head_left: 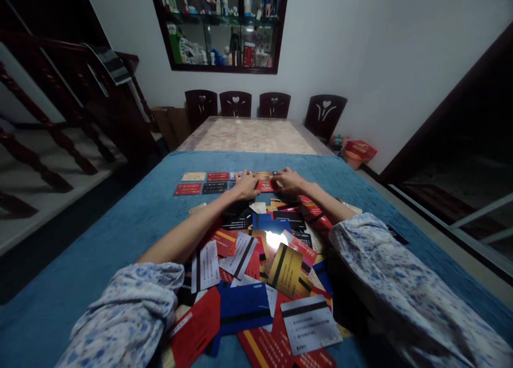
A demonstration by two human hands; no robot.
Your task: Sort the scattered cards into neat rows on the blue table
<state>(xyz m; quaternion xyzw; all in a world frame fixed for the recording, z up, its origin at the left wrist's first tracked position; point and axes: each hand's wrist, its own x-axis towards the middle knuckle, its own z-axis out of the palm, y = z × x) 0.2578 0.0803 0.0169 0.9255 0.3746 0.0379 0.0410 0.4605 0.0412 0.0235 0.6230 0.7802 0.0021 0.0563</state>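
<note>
Two rows of plastic cards lie face up toward the far side of the blue tablecloth, among them a black card [215, 187] and a cream card [193, 177]. At the right end of the near row is a red card [265, 186]. My left hand [246, 186], fingers bent, is at its left edge and covers neighbouring cards. My right hand [290, 181] has its curled fingers at the card's right edge. Under my forearms spreads a loose heap of cards, with a gold card [285, 270], a blue card [245, 306] and a silver card [310, 323] on top.
The blue cloth [132, 234] covers the near part of the table; bare patterned tabletop [256, 134] shows beyond. Several dark chairs [235, 104] stand at the far end. A dark card [397, 234] lies right of my right sleeve. A wooden railing [52, 122] runs along the left.
</note>
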